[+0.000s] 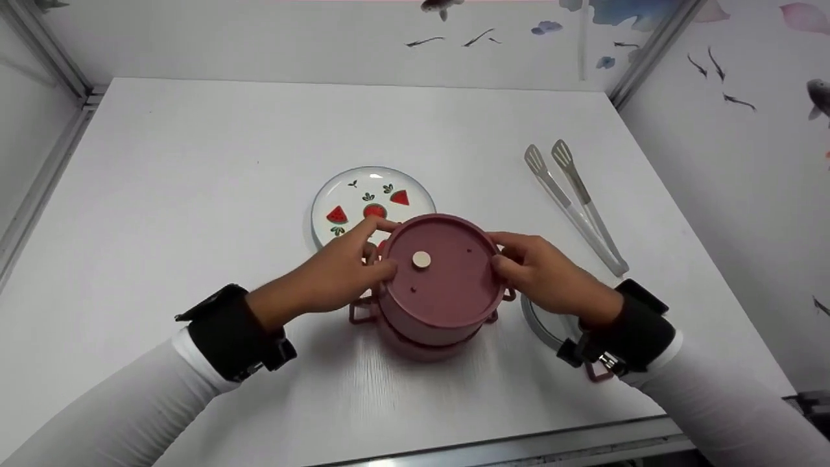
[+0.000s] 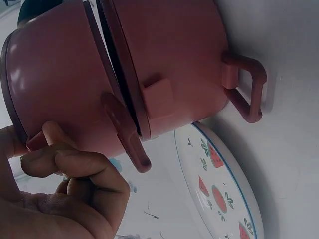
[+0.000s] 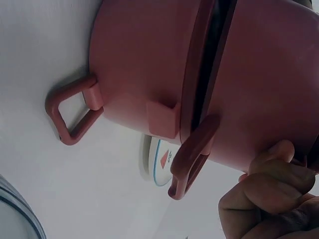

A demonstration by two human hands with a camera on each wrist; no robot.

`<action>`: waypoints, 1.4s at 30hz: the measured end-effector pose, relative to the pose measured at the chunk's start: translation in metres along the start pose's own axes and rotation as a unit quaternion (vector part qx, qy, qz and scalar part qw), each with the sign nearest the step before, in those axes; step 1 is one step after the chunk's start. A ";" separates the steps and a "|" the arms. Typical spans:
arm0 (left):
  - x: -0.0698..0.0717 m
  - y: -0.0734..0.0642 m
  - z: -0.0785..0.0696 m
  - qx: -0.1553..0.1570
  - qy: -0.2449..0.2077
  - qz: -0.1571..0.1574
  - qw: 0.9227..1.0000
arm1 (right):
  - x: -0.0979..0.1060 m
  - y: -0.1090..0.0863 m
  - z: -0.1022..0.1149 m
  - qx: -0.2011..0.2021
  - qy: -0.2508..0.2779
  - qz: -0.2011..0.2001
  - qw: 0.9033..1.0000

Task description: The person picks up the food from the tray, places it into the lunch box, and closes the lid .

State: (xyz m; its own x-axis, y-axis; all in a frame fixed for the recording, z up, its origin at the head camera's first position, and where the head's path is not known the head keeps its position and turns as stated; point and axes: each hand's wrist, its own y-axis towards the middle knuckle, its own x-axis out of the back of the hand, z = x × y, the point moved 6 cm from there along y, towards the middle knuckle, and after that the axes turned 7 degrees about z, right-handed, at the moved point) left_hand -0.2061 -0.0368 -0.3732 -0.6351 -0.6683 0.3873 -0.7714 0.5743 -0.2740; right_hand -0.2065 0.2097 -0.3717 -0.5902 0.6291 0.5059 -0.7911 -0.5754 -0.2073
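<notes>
Both hands hold a dark pink upper pot section, one on each side. My left hand pinches its edge, thumb on the top rim and fingers curled at the side tab. Across from it, my right hand grips the opposite edge the same way. On the section's flat top sits a small cream knob. Below is a matching lower pot standing on the table, its loop handle low on the side. A narrow dark gap shows between the two sections, wider towards one side.
A white plate with watermelon pictures lies just behind the pot. Metal tongs rest at the right. Partly hidden under the right wrist is a round grey-rimmed piece, with a pink handle nearby. The table's front edge runs close by.
</notes>
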 end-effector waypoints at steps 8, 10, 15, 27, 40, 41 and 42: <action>-0.002 -0.007 -0.001 -0.020 0.006 -0.003 1.000 | -0.005 -0.004 0.002 0.011 0.003 -0.010 1.000; -0.003 -0.008 -0.001 -0.022 0.005 0.000 1.000 | -0.006 -0.005 0.004 0.010 -0.003 -0.014 1.000; -0.003 -0.011 -0.001 -0.025 -0.007 0.011 1.000 | -0.006 -0.005 0.008 0.006 -0.014 -0.022 1.000; 0.007 -0.011 0.003 -0.005 -0.011 0.023 1.000 | -0.005 0.010 0.009 0.012 -0.019 -0.013 1.000; 0.032 -0.003 0.016 0.004 -0.049 -0.003 0.999 | -0.002 0.048 0.013 0.031 0.019 0.014 0.999; 0.034 -0.003 0.017 0.006 -0.044 -0.008 0.999 | -0.002 0.052 0.013 0.031 0.021 0.017 0.999; 0.037 -0.004 0.018 0.006 -0.037 -0.013 0.999 | -0.003 0.055 0.013 0.033 0.022 0.020 0.999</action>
State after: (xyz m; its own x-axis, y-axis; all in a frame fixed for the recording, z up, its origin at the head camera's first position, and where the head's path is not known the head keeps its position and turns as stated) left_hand -0.2271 -0.0718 -0.3736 -0.6152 -0.7168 0.3282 -0.7882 0.5502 -0.2758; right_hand -0.2457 0.1693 -0.3733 -0.6283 0.6273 0.4601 -0.7557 -0.6326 -0.1694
